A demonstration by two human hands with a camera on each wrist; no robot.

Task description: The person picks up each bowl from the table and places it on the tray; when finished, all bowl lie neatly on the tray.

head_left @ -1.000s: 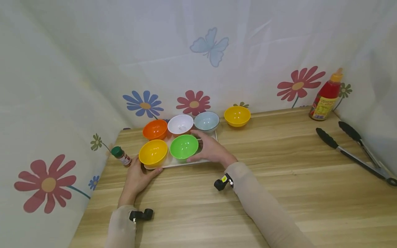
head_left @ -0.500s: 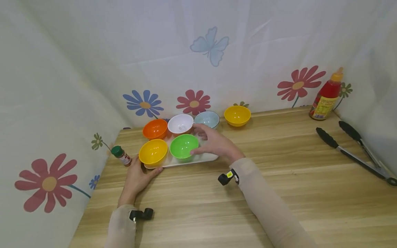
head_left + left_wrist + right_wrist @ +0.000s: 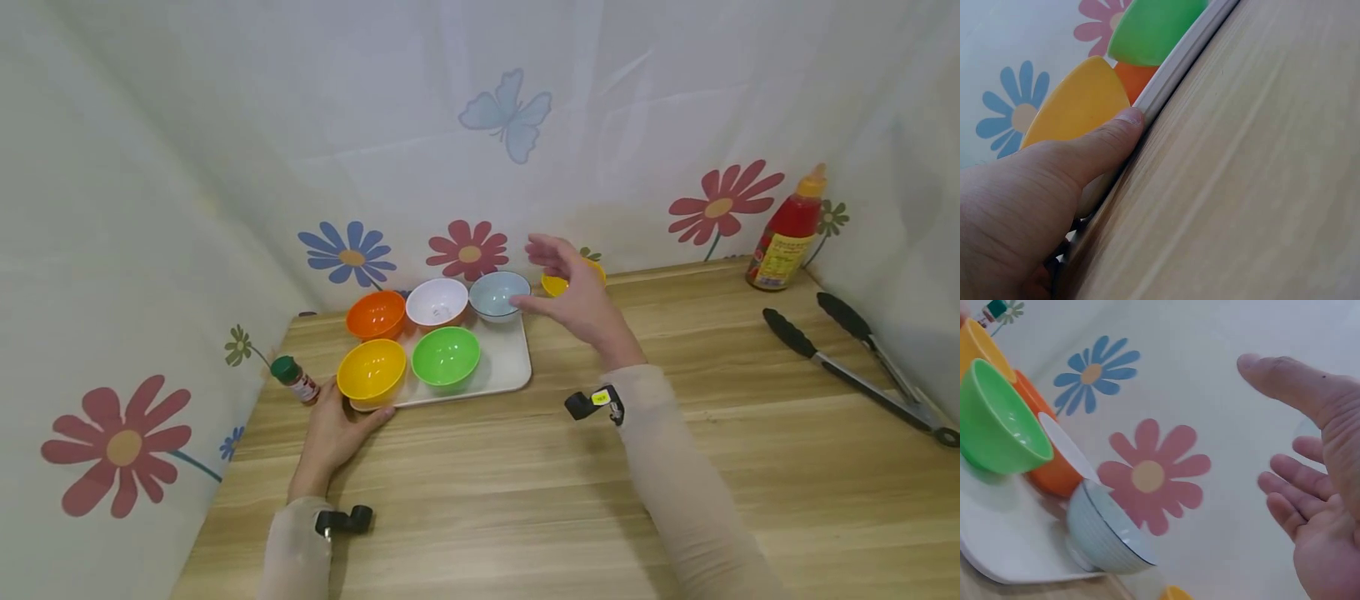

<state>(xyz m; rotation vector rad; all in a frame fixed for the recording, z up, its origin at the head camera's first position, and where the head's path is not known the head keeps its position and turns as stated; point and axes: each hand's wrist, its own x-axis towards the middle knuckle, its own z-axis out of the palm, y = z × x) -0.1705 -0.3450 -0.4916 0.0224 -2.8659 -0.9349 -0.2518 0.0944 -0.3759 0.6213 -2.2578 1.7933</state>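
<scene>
My left hand (image 3: 334,429) holds the near-left corner of a white tray (image 3: 504,360), thumb along its front edge. On the tray sit a yellow bowl (image 3: 371,372), a green bowl (image 3: 446,357), an orange bowl (image 3: 376,315), a bowl with white inside and orange outside (image 3: 437,302) and a pale blue bowl (image 3: 499,296). My right hand (image 3: 581,304) is in the air with thumb and fingers spread, holding nothing. In the head view it partly covers a second yellow bowl (image 3: 555,285), which stands on the table right of the tray.
A small green-capped seasoning bottle (image 3: 295,380) stands beside my left fingers. At the far right are a red sauce bottle (image 3: 787,237) and black-tipped tongs (image 3: 855,379). A flower-printed curtain (image 3: 420,167) hangs behind the wooden table (image 3: 480,500).
My right hand has let go of the green bowl and moved right and back toward the second yellow bowl. The green bowl stays on the tray. My left hand has not moved.
</scene>
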